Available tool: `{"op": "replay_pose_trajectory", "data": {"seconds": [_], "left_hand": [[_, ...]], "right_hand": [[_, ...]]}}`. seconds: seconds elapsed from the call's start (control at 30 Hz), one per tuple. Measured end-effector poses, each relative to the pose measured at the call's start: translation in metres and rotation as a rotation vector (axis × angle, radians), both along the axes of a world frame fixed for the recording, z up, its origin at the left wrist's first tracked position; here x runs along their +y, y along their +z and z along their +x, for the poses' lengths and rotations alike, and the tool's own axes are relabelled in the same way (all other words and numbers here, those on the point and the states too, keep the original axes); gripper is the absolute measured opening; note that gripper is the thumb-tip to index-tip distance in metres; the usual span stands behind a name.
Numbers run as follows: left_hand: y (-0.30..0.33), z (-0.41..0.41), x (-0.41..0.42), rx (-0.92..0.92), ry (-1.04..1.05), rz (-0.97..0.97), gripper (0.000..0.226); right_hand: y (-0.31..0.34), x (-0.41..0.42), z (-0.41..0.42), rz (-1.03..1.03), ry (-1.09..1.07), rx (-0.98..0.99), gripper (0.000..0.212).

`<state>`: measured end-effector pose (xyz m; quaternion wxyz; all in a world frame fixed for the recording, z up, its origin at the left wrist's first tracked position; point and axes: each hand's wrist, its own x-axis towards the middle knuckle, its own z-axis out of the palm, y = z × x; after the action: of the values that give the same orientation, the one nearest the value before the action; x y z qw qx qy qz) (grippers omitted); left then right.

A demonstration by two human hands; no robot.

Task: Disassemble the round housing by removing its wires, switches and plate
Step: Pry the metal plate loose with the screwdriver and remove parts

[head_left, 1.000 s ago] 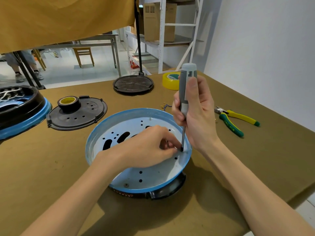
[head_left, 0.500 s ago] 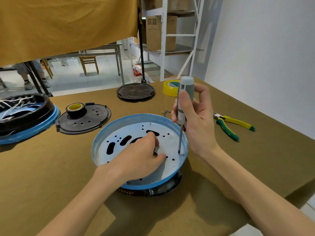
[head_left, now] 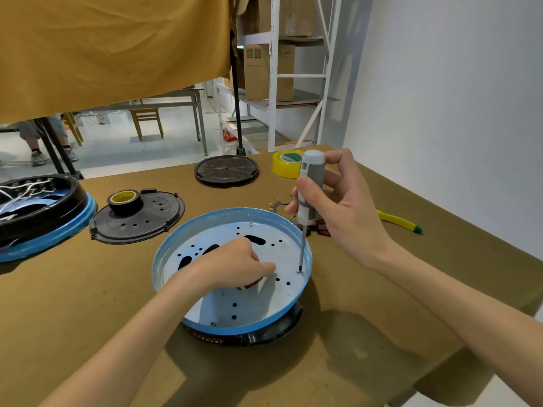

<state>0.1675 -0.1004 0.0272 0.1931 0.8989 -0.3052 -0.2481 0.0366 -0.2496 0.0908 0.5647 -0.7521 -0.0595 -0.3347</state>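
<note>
The round housing point(head_left: 164, 259) has a blue rim and a black base and sits in the middle of the table. Its white perforated plate point(head_left: 249, 306) faces up. My right hand point(head_left: 349, 212) grips a grey screwdriver point(head_left: 308, 189) held upright. The screwdriver tip stands on a screw point(head_left: 299, 272) at the plate's right edge. My left hand point(head_left: 235, 265) rests on the plate with its fingers curled, a short way left of the tip. Whether it holds anything is hidden.
A second blue-and-black housing point(head_left: 38, 218) with white wires lies at the far left. A black cover point(head_left: 152, 224) carries a tape roll point(head_left: 125, 199). Behind are a black disc point(head_left: 226, 170) and yellow tape point(head_left: 286, 163). Loose wires and red parts point(head_left: 320, 229) and pliers point(head_left: 399, 223) lie right.
My left hand has drawn back from the screwdriver tip toward the plate's middle. My right hand has loosened to a fingertip grip on the handle, and the tip stays at the same screw.
</note>
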Motion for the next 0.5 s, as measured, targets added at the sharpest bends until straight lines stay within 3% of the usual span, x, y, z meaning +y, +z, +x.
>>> {"op": "replay_pose_trajectory", "data": {"seconds": [0.5], "left_hand": [[0.0044,-0.0061,0.0046,-0.066,0.041,-0.047,0.033]], "right_hand": [[-0.0037,-0.0003,0.0002,0.023,-0.001,-0.001,0.024]]}}
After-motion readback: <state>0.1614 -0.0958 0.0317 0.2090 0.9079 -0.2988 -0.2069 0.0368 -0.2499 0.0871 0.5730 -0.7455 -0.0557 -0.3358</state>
